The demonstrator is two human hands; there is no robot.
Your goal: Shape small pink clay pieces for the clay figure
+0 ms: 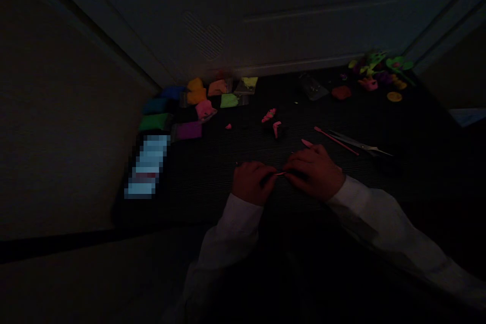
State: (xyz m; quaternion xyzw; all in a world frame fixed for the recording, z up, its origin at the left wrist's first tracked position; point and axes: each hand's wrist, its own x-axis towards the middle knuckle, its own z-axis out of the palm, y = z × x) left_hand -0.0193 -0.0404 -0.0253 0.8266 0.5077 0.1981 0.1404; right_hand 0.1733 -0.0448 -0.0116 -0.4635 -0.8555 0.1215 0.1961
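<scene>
The scene is very dark. My left hand [251, 181] and my right hand [315, 172] meet over a black mat [212, 182], both pinching a small pink clay piece [280, 173] between their fingertips. My right hand also holds a pink tool whose tip [307, 143] sticks out past the fingers. Two small pink clay bits [272, 120] lie on the mat just beyond my hands.
Coloured clay packs [190, 106] are piled at the back left. A pink stick [336, 140] and a metal tool [360, 144] lie to the right. Finished clay figures [379, 71] and a red lump [340, 92] sit at the back right. A blurred rectangle [147, 164] lies at the left.
</scene>
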